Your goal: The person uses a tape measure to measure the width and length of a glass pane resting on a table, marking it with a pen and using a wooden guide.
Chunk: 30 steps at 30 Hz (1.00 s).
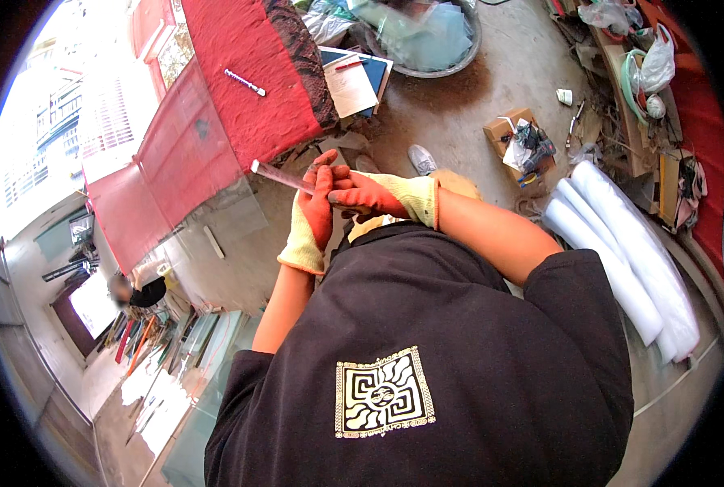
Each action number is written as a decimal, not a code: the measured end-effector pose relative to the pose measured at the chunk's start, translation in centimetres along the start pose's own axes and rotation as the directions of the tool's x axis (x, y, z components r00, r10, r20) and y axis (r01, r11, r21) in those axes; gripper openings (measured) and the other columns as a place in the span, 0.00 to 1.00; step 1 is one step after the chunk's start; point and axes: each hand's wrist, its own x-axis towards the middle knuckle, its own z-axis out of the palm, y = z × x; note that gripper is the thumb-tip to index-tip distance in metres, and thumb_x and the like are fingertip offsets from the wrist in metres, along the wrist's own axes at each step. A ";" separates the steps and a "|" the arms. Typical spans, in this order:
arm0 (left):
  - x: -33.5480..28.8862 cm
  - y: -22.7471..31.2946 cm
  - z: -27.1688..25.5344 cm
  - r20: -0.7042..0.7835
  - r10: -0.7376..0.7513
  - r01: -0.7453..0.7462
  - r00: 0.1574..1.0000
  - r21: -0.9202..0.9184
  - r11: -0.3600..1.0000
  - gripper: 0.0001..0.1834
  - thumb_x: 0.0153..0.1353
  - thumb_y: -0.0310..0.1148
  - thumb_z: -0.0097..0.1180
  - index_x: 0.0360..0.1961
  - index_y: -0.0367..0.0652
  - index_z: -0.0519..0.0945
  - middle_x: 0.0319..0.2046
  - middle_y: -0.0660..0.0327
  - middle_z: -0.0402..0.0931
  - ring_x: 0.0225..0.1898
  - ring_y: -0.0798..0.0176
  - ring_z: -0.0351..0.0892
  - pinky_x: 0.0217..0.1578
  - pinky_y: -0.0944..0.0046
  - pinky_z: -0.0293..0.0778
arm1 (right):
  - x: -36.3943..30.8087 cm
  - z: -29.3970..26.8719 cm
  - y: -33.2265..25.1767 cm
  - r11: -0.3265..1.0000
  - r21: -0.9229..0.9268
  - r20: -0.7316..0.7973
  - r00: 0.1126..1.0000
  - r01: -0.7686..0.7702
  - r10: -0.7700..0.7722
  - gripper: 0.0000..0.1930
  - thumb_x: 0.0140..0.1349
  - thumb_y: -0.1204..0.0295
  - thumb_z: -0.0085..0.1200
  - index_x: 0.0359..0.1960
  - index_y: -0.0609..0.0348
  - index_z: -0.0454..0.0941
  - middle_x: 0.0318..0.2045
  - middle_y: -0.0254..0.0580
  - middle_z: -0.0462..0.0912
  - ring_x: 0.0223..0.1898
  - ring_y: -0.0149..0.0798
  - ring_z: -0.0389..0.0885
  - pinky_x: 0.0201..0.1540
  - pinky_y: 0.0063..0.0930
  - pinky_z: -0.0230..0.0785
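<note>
A slim, see-through rod (279,176) with a pale tip slants up and left out of my gloved hands. Both gloves have red coated palms and fingers and cream knitted cuffs. My left hand (316,209) is closed around the rod, its fingers pointing upward. Against it presses my right hand (374,196), fingers bent over the line of the rod; the rod's lower end is hidden between the gloves. Just beyond the rod's tip lies the near corner of a red-covered table (256,105). A thin white and purple stick-like tool (244,82) rests on that cloth.
Papers and a blue folder (370,77) lie beyond my hands, near a metal basin (459,66) of clear sheet pieces. A cardboard box (502,130) and white foam rolls (614,252) stand at right. Another person (147,290) is at far left, near leaning glass sheets (204,337).
</note>
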 end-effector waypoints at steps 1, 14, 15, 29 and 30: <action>0.1 -0.1 -0.4 0.032 -0.024 0.023 0.999 0.038 0.999 0.24 0.86 0.42 0.46 0.74 0.42 0.72 0.55 0.58 0.83 0.53 0.64 0.85 0.59 0.62 0.78 | -0.6 -0.1 -0.4 0.999 -0.039 -0.018 0.999 -0.034 0.034 0.29 0.74 0.50 0.62 0.71 0.44 0.71 0.44 0.23 0.81 0.37 0.25 0.75 0.36 0.25 0.70; -1.4 3.1 4.8 0.421 0.015 -0.293 0.907 0.604 0.741 0.28 0.81 0.38 0.55 0.76 0.38 0.70 0.69 0.50 0.77 0.69 0.58 0.76 0.69 0.59 0.70 | 0.1 -10.7 5.1 0.433 -0.420 -0.580 0.603 -0.797 0.547 0.34 0.68 0.41 0.59 0.61 0.58 0.84 0.52 0.42 0.87 0.40 0.40 0.83 0.39 0.41 0.77; -1.9 5.3 7.3 0.495 -0.042 -0.270 0.868 0.540 0.798 0.27 0.80 0.36 0.57 0.75 0.38 0.71 0.67 0.50 0.79 0.68 0.58 0.77 0.68 0.58 0.72 | 0.6 -11.0 4.7 0.349 -0.448 -0.591 0.565 -0.823 0.576 0.34 0.69 0.41 0.58 0.62 0.58 0.84 0.53 0.43 0.86 0.41 0.40 0.83 0.41 0.41 0.76; -2.3 6.8 17.9 0.968 0.233 -0.640 0.097 -0.118 0.759 0.27 0.80 0.47 0.52 0.72 0.44 0.77 0.74 0.49 0.73 0.79 0.39 0.62 0.77 0.37 0.56 | -2.1 -12.3 0.4 0.044 -0.415 -0.794 0.386 -0.909 0.470 0.36 0.71 0.40 0.56 0.70 0.53 0.76 0.64 0.48 0.79 0.60 0.45 0.74 0.59 0.43 0.67; -1.4 6.3 18.0 0.982 0.149 -0.573 0.117 -0.055 0.818 0.26 0.80 0.47 0.51 0.72 0.45 0.77 0.73 0.51 0.74 0.77 0.39 0.66 0.75 0.37 0.58 | -2.3 -12.3 0.7 0.041 -0.417 -0.791 0.385 -0.908 0.476 0.36 0.71 0.40 0.56 0.71 0.52 0.76 0.65 0.48 0.78 0.61 0.46 0.74 0.60 0.44 0.67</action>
